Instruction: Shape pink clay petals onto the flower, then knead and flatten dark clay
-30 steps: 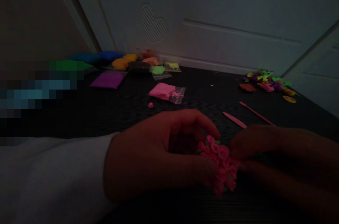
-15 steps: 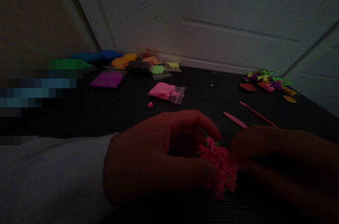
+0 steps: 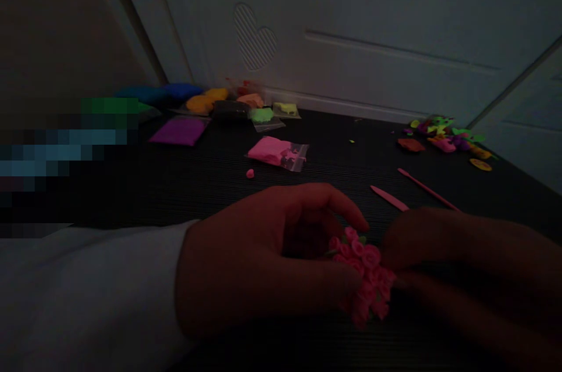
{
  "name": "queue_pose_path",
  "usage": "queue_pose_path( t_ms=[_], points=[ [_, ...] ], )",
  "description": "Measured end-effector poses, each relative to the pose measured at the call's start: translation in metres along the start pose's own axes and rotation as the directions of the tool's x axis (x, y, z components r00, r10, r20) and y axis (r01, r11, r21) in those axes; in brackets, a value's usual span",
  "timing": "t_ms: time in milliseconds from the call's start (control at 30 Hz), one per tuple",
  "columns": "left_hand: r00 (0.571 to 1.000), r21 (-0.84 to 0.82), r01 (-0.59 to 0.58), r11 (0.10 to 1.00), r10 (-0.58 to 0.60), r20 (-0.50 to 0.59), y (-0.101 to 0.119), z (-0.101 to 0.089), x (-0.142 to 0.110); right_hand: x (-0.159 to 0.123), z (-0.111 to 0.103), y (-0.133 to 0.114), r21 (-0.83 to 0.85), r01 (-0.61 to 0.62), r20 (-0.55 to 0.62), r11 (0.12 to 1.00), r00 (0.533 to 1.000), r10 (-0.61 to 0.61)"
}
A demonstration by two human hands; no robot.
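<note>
The flowers (image 3: pixel 367 275), a pink cluster, are located right of center in the lower half of the frame. The left hand (image 3: pixel 259 266), entering from the lower left, grips the flowers between thumb and curved fingers. The right hand (image 3: pixel 452 243), entering from the lower right, has its fingertips at the flowers' right side; whether they pinch cannot be determined. A flat tool (image 3: pixel 389 198) and a rod (image 3: pixel 428 189) lie right of center. A pink packet (image 3: pixel 266 150) lies near center.

No readable text, labels, brands or numbers.
</note>
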State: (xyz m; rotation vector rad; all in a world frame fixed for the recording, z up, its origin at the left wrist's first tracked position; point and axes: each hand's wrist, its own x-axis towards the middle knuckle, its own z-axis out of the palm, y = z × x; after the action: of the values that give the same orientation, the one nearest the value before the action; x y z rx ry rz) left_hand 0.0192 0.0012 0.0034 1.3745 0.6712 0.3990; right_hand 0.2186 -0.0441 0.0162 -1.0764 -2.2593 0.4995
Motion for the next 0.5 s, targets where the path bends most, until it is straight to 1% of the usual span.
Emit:
queue_pose_path(
  t_ms=[133,200,300,400,500],
  points=[
    [1.000,-0.006,-0.004,1.000,0.004,0.005,0.0005,-0.0005,0.0004,0.0000,0.0017,0.0002,-0.003,-0.002,-0.022,1.000,1.000,0.002],
    [1.000,0.014,-0.005,1.000,0.005,0.009,0.0011,0.0002,0.0006,-0.0001,0.0023,0.0014,-0.013,0.018,-0.048,1.000,0.999,-0.018],
    [1.000,0.042,0.003,0.999,-0.002,-0.025,0.0017,0.0023,0.0007,-0.0013,0.0022,0.0031,-0.032,0.029,-0.019,0.999,0.999,-0.030],
    [0.999,0.027,0.014,1.000,-0.013,-0.034,0.0020,0.0029,0.0010,-0.0033,0.0025,0.0031,-0.035,0.027,0.013,0.999,1.000,-0.026],
    [1.000,-0.021,0.017,1.000,-0.018,-0.007,0.0032,-0.0002,0.0022,-0.0047,0.0045,0.0015,-0.021,-0.008,-0.041,1.000,0.999,0.007]
  ],
)
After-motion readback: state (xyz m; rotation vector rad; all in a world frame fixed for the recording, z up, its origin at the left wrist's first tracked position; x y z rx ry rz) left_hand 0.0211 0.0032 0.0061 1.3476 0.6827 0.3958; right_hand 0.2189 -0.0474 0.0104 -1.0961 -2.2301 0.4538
